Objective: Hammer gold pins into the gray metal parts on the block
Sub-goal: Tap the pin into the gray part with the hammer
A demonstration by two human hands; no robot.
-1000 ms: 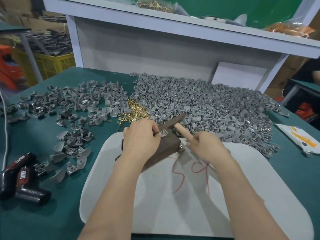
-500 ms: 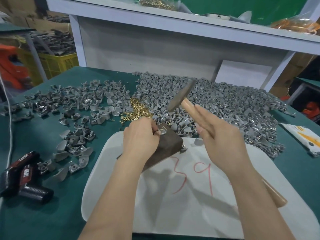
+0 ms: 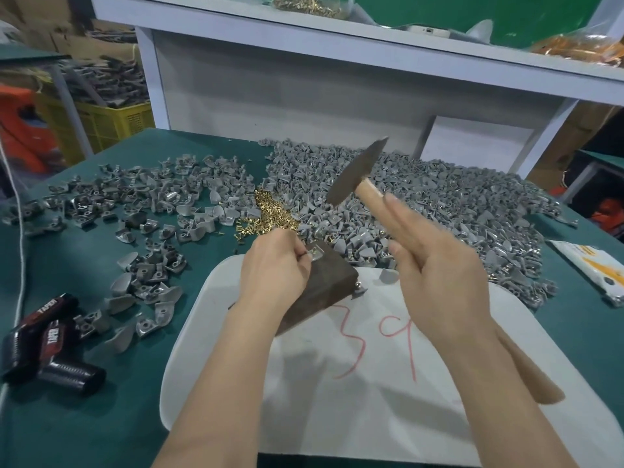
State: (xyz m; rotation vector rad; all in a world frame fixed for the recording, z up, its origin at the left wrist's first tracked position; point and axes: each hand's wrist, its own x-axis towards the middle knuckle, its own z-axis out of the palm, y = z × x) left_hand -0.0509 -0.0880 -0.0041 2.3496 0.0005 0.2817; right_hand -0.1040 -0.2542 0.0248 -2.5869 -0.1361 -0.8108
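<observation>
Raised off the block (image 3: 324,288) since a second ago, the hammer (image 3: 358,173) now stands high over the heap of gray parts (image 3: 456,204), head tilted, striking end lowest. The right hand (image 3: 439,275) grasps the wooden handle, two fingers laid along it. The left hand (image 3: 273,265) steadies the block, its fingers pinching the gray metal part (image 3: 318,255) seated at the block's far top edge; whether a pin stands in it cannot be seen. That part lies down and left of the hammer head, with the left fingertips touching it, so the downstroke probably has to land clear of them. Loose gold pins (image 3: 270,214) lie on the tabletop (image 3: 84,417) just beyond.
</observation>
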